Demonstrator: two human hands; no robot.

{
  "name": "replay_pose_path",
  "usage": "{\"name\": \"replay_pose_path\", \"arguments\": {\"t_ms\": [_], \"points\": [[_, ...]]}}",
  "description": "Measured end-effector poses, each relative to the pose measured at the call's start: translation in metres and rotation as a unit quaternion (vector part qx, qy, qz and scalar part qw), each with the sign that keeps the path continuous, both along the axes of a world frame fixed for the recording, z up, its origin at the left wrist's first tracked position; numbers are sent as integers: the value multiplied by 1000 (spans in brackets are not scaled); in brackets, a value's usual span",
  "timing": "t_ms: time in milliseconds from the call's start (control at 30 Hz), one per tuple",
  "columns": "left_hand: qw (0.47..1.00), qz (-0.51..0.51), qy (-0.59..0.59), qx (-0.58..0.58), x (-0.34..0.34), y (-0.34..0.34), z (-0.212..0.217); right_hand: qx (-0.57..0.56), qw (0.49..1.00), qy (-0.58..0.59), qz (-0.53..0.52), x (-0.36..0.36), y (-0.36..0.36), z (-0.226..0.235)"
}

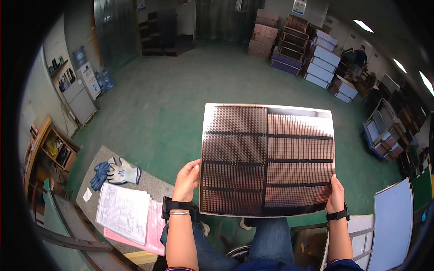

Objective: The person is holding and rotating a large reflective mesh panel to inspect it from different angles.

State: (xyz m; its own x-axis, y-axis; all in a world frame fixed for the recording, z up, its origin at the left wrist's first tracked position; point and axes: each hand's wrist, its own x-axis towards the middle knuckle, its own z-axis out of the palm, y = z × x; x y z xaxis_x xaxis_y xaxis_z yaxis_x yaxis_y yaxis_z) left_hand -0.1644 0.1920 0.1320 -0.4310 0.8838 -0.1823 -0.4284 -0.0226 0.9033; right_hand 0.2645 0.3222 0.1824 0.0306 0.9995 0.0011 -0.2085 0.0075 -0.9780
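Note:
A large flat copper-coloured panel (233, 149) is held up in front of me, tilted so its face shows. Dark bands split it into several blocks of fine grid pattern, and light glares off its upper right part. My left hand (186, 180) grips the panel's left edge, thumb and fingers pinched there. On the opposite edge, low down, my right hand (335, 195) is closed with its thumb on the near side; the other fingers are mostly hidden behind the panel.
To the left, a grey table (97, 167) bears work gloves (122, 173), printed sheets (123, 212) and pink paper (156, 226). A light-blue board (392, 226) leans at right, near a loaded cart (384, 131). Stacked boxes (323, 58) and another person (360, 58) are at the far right.

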Motion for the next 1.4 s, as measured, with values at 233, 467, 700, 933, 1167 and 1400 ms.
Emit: {"name": "replay_pose_path", "arguments": {"t_ms": [233,467,700,933,1167,1400], "points": [[985,144,-22,92,3,2,-31,-25,986,-108,123,5,-2,1],[985,156,20,65,6,1,-22,-2,994,-35,106,3,-8,-8],[984,150,36,92,14,-1,-15,-13,998,-9,68,5,-15,-53],[984,153,63,71,15,-2,-8,-59,997,11,42,-1,-18,-72],[987,129,59,70,8,-4,-6,-29,999,7,35,-7,-6,-58],[976,113,77,169,-6,-5,-26,74,996,31,33,1,24,-50]]}}
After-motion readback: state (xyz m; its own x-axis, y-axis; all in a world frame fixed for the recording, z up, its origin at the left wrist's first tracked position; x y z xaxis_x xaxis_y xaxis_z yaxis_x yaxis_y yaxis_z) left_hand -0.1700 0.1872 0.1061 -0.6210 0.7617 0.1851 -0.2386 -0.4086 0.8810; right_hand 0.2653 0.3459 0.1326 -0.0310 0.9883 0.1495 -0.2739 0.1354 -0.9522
